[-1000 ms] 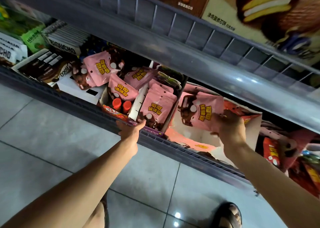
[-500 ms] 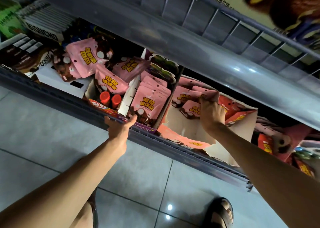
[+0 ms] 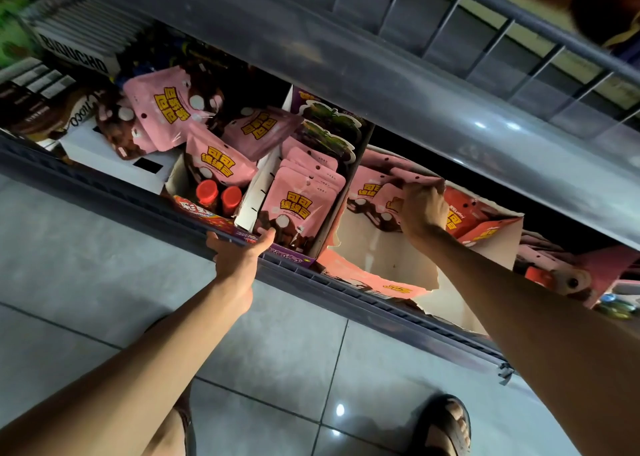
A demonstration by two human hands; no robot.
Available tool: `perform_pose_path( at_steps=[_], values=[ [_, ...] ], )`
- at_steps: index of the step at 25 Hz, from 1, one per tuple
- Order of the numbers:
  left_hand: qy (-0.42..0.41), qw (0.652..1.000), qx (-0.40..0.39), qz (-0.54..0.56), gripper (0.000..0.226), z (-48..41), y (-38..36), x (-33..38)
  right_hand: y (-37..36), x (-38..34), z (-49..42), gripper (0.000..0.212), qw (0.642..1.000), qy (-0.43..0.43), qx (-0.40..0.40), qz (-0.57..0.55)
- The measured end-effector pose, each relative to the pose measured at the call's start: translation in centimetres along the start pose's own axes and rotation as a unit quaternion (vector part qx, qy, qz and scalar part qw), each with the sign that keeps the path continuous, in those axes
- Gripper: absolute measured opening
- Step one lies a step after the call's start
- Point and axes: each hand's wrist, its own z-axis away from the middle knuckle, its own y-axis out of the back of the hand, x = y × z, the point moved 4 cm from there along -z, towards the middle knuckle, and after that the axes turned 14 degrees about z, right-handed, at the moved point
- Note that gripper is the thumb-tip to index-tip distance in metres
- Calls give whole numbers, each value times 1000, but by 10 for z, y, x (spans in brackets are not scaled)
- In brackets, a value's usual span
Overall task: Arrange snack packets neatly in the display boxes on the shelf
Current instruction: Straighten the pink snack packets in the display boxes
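Note:
Pink snack packets with yellow lettering fill the low shelf. My right hand [image 3: 420, 209] is inside the torn white-and-pink display box [image 3: 384, 261], fingers closed on the top edge of a pink packet [image 3: 415, 178] that stands at the box's back beside two more pink packets [image 3: 367, 192]. My left hand [image 3: 239, 251] grips the front lip of the purple display box [image 3: 291, 253], which holds an upright row of pink packets [image 3: 298, 206]. Loose pink packets [image 3: 162, 109] lie tumbled to the left.
Red-capped bottles [image 3: 218, 196] stand in a box left of the purple one. Red packets [image 3: 464, 213] sit right of my right hand. The grey upper shelf [image 3: 381, 74] overhangs closely. Chocolate boxes [image 3: 45, 105] are far left. My sandalled foot [image 3: 446, 424] rests on the tiled floor.
My right hand carried the pink packet from in front of the torn box into its back and set it upright among the others. My left hand stayed on the purple box's front.

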Motion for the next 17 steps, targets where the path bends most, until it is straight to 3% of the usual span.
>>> perform_pose_path(
  at_steps=[3, 10, 13, 15, 17],
  values=[
    [0, 1000, 1, -3, 107, 0, 1, -1, -6, -3, -3, 25, 998, 57, -22, -20],
    [6, 1000, -3, -17, 106, 9, -1, 7, 44, -1, 34, 32, 992, 54, 109, -34],
    [12, 1000, -3, -26, 107, 13, -1, 10, 75, -20, 71, 18, 972, 163, 160, -63],
    [15, 1000, -4, -26, 107, 15, 0, 11, 87, -48, 88, 13, 956, 246, 120, -105],
    [13, 1000, -4, -26, 108, 15, 0, 11, 89, -83, 95, 21, 947, 291, 39, -132]
  ],
)
